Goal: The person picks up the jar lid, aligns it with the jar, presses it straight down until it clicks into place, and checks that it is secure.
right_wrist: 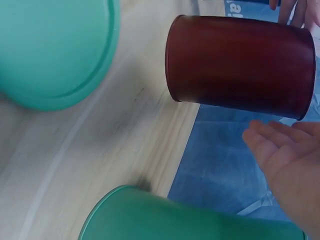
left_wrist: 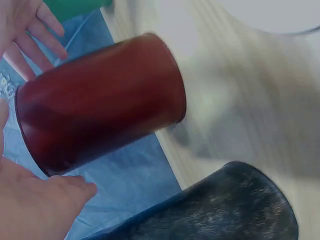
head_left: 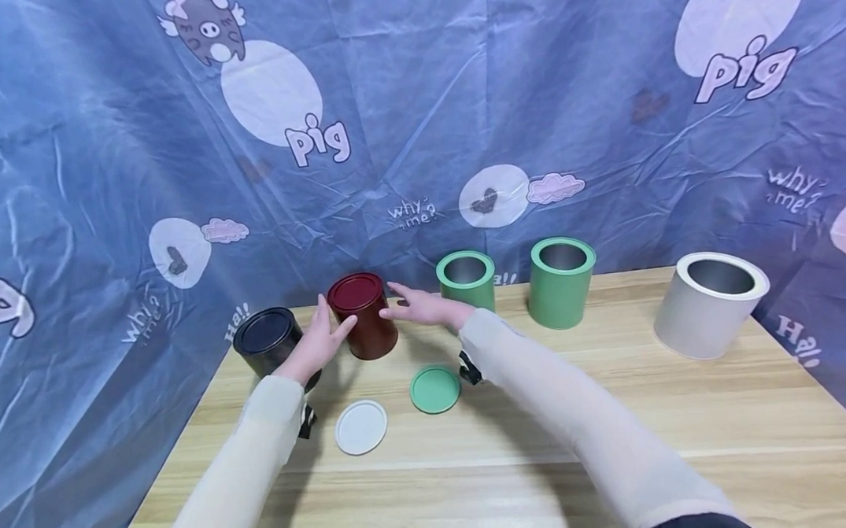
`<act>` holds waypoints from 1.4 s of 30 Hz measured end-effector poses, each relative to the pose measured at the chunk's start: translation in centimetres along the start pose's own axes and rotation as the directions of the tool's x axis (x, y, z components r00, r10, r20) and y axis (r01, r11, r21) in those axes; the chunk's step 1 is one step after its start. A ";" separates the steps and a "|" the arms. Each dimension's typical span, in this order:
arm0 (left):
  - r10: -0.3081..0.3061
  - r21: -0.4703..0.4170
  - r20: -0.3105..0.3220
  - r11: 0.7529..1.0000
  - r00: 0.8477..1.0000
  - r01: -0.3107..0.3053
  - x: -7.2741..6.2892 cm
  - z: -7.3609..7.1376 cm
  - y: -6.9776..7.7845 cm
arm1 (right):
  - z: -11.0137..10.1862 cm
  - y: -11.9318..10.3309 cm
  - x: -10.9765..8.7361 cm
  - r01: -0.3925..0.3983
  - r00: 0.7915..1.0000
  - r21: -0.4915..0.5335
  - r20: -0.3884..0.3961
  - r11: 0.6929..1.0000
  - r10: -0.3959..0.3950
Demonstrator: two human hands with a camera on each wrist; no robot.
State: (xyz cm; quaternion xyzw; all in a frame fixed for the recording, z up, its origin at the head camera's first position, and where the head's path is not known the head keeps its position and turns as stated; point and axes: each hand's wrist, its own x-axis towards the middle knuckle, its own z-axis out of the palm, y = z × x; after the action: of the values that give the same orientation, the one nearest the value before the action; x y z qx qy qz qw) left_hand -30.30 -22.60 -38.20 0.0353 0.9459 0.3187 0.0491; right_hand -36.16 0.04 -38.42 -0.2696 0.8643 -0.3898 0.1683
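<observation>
A dark red can (head_left: 372,329) with its lid on stands upright near the back of the table, between my two hands. At its left side, my left hand (head_left: 318,341) has its fingers extended and thumb spread, close to the rim. On the other side my right hand (head_left: 425,306) reaches in with straight, spread fingers. In the right wrist view a gap shows between the right fingertips (right_wrist: 255,127) and the red can's wall. A black lidded can (head_left: 264,334) stands just left of my left hand, partly hidden by it.
Two open green cans (head_left: 562,293) stand at the back, the smaller partly behind my right hand. An open white can (head_left: 702,323) is far right. In front lie a white lid (head_left: 362,427) and a green lid (head_left: 435,389). A blue printed cloth (head_left: 417,122) hangs behind the table.
</observation>
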 end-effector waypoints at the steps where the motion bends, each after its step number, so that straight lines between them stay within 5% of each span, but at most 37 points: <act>1: -0.005 -0.011 -0.004 1.000 1.000 0.005 -0.3 0.1 0.0 | 0.0 0.1 -0.3 0.012 1.000 0.013 0.016 1.000 -0.013; 11: -0.013 0.030 -0.004 0.999 1.000 0.013 -3.1 2.2 0.2 | 0.3 1.7 -4.7 0.148 0.985 -0.103 0.102 0.984 -0.137; 25: 0.038 0.135 0.064 0.990 0.997 -0.047 -6.4 6.3 1.0 | 2.6 6.1 -10.7 0.146 0.989 -0.176 0.058 0.973 -0.138; 32: 0.160 0.215 0.105 0.960 0.981 -0.180 -6.5 7.7 1.7 | 3.0 6.8 -11.6 0.110 0.994 -0.174 0.044 0.979 -0.104; 42: 0.201 0.297 0.220 0.918 0.954 -0.262 -5.9 9.2 2.0 | 3.7 7.7 -11.6 0.109 0.992 -0.158 0.082 0.981 -0.096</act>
State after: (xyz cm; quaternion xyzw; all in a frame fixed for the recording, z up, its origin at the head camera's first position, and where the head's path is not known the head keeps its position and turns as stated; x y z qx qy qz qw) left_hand -23.31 -16.07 -43.85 0.1845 0.9656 0.1584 0.0920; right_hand -27.62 9.09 -45.73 -0.3408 0.8713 -0.3161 0.1575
